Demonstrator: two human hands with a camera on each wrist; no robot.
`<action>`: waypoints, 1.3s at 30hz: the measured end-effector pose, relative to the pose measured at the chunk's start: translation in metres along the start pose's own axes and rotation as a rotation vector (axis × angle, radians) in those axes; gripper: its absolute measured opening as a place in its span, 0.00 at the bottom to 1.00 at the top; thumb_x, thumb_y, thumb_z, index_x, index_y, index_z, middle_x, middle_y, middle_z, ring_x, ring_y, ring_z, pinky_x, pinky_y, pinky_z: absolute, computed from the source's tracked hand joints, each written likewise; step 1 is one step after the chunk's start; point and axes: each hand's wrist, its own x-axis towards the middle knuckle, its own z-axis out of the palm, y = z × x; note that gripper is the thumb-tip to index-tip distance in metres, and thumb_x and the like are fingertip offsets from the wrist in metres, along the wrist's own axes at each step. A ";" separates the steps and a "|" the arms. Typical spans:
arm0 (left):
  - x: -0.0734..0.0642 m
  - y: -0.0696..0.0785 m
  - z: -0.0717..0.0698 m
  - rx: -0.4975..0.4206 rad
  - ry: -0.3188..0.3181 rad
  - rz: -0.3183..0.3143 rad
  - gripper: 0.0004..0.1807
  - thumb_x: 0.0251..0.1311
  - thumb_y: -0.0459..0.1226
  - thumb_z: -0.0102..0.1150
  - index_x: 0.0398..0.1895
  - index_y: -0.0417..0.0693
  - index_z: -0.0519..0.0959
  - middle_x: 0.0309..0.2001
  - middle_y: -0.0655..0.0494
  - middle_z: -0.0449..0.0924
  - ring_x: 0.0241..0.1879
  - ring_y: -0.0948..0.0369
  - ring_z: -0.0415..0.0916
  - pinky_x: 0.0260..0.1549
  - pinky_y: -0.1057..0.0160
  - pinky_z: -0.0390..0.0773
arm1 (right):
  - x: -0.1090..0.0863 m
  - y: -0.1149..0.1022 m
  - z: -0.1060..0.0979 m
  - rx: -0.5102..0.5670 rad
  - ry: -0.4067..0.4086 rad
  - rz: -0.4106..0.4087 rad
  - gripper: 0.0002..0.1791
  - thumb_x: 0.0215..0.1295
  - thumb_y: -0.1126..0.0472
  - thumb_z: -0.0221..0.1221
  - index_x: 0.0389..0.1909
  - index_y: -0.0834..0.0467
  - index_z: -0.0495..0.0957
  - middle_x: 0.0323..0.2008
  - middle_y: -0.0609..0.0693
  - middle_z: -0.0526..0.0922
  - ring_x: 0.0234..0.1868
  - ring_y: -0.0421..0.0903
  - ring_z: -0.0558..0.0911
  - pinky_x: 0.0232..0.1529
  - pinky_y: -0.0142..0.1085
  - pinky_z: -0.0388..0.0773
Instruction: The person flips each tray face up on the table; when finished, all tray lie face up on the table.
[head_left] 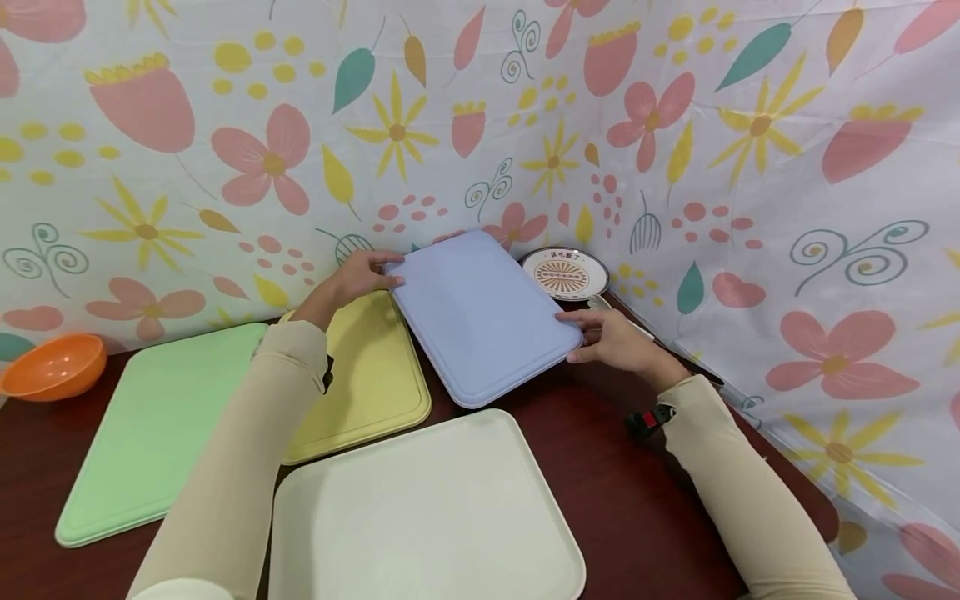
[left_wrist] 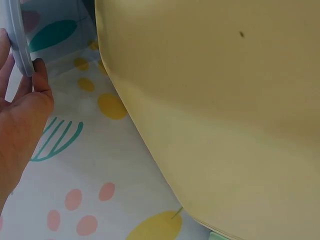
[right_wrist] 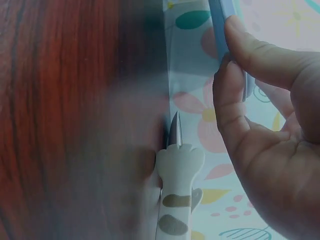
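Note:
A light blue rectangular tray (head_left: pixel 483 317) is held up off the dark table, its smooth flat face toward the head camera. At its far left corner my left hand (head_left: pixel 363 277) pinches the edge, thumb and fingers on opposite faces. My right hand (head_left: pixel 618 340) grips the near right corner the same way. In the wrist views only the tray's thin edge shows, at the left hand (left_wrist: pixel 25 112) and at the right hand (right_wrist: pixel 265 110). A yellow tray (head_left: pixel 356 375) lies below my left wrist, next to a green tray (head_left: pixel 180 408).
A white tray (head_left: pixel 420 517) lies nearest me. An orange bowl (head_left: pixel 56 367) stands far left. A patterned plate (head_left: pixel 566 273) leans against the flowered cloth (head_left: pixel 450 108) at the back right corner. A utensil with a white paw-shaped handle (right_wrist: pixel 180 170) lies along the right edge.

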 end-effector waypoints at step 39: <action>-0.019 0.001 -0.004 -0.168 0.033 0.077 0.30 0.61 0.34 0.68 0.67 0.40 0.73 0.71 0.47 0.65 0.64 0.52 0.66 0.51 0.65 0.71 | -0.008 -0.005 -0.008 0.137 0.110 -0.021 0.29 0.68 0.74 0.57 0.69 0.72 0.63 0.41 0.47 0.79 0.32 0.41 0.81 0.34 0.33 0.82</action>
